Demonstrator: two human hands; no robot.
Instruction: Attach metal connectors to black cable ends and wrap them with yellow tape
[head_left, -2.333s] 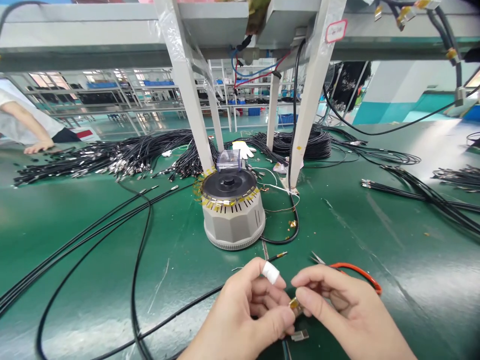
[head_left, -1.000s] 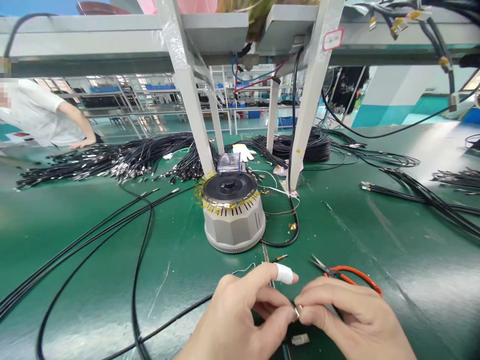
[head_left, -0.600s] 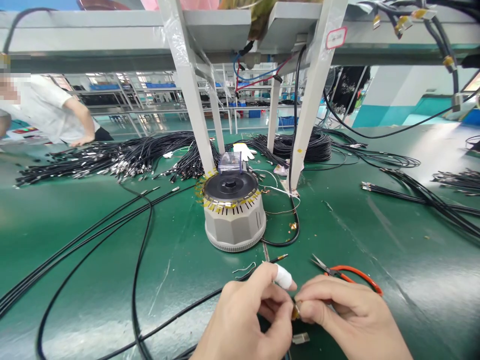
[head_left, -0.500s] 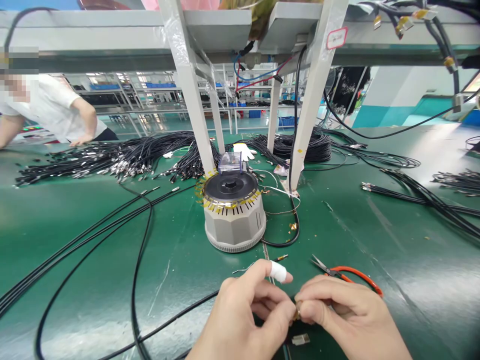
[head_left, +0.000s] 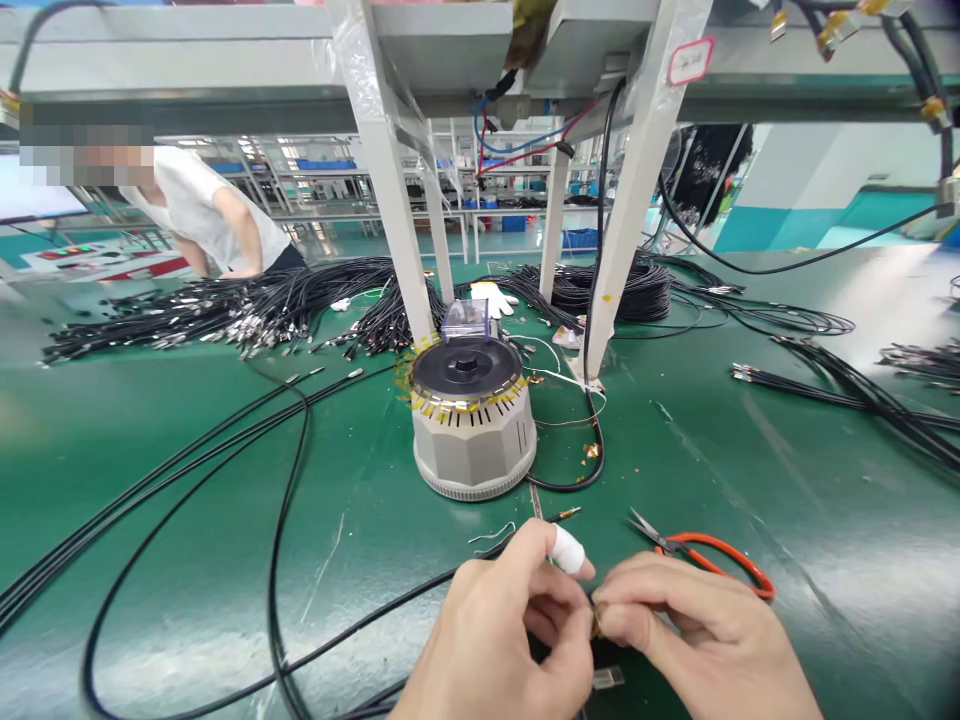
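Note:
My left hand (head_left: 517,640), its index finger wrapped in white tape, is closed with thumb and fingers pinching at a cable end. My right hand (head_left: 697,625) pinches the same spot from the right, fingertips nearly touching the left's. Between them shows a small amber-coloured bit of tape (head_left: 597,622) on the cable end; most of it is hidden by the fingers. Just below the fingertips a silver metal plug (head_left: 609,678) is visible. Orange-handled scissors (head_left: 720,555) lie behind my right hand. Beyond my left hand lies another black cable tip (head_left: 568,514) with an amber band.
A round grey tape dispenser (head_left: 472,440) with amber strips round its black disc stands ahead. Black cables (head_left: 277,520) curve at left; bundles (head_left: 255,305) lie farther back. White shelf posts (head_left: 634,190) rise from the green table (head_left: 675,450). A person (head_left: 217,215) leans at far left.
My hands stay together at the cable end, with only slight finger movement. The view has shifted slightly. The person at far left has moved right and more of them shows.

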